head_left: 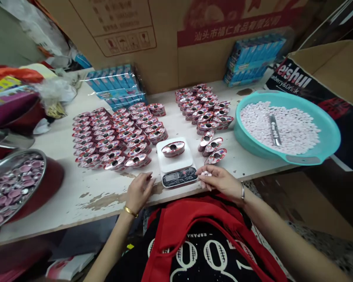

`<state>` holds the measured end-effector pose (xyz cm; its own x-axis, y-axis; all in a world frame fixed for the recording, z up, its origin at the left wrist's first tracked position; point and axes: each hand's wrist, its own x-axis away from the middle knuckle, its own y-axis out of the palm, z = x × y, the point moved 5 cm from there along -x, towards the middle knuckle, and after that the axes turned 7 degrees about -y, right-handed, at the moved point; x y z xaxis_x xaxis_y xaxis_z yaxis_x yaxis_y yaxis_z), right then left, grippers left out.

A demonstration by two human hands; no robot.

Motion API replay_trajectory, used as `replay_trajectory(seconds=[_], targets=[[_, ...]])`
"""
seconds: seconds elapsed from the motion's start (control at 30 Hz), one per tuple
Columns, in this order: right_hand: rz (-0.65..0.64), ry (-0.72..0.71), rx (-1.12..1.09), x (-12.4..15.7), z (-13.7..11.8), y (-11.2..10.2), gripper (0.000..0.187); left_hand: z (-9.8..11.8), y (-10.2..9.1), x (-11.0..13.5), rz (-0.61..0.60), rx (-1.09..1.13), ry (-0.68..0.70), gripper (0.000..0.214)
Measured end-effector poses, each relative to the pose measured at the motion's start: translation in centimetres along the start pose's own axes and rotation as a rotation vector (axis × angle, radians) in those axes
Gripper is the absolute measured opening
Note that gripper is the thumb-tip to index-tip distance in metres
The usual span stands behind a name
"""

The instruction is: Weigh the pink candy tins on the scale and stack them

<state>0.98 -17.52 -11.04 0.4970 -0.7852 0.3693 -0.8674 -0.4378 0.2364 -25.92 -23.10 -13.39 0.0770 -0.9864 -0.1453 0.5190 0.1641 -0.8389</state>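
A small oval tin sits on the white platform of a digital scale at the table's front edge. My right hand rests just right of the scale, fingers pinched on a few pale pink tablets. My left hand lies on the table left of the scale, fingers loosely curled, holding nothing visible. Three open tins stand right of the scale. Rows of several filled tins cover the table to the left, and another cluster of tins sits behind.
A teal basin full of pink tablets with a metal scoop stands at the right. A round metal tray of lids sits at the left edge. Blue wrapped packs and cardboard boxes line the back.
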Motion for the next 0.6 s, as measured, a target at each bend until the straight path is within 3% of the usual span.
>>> replay_trajectory(seconds=[0.13,0.33,0.47,0.6], targets=[[-0.017,-0.130,0.281,-3.0,-3.7,0.6,0.023,-2.7,1.7,2.5,0.106,0.019,-0.090,0.028],[-0.035,-0.274,0.880,-8.0,-8.6,2.9,0.011,-3.5,2.2,3.1,0.187,0.016,-0.101,0.029],[-0.062,-0.283,1.224,-9.9,-9.8,4.7,0.015,-3.7,2.1,3.1,0.167,0.037,-0.106,0.029],[-0.132,-0.245,1.390,-10.9,-9.6,6.1,0.020,-3.8,2.1,3.1,0.163,0.044,-0.109,0.028]])
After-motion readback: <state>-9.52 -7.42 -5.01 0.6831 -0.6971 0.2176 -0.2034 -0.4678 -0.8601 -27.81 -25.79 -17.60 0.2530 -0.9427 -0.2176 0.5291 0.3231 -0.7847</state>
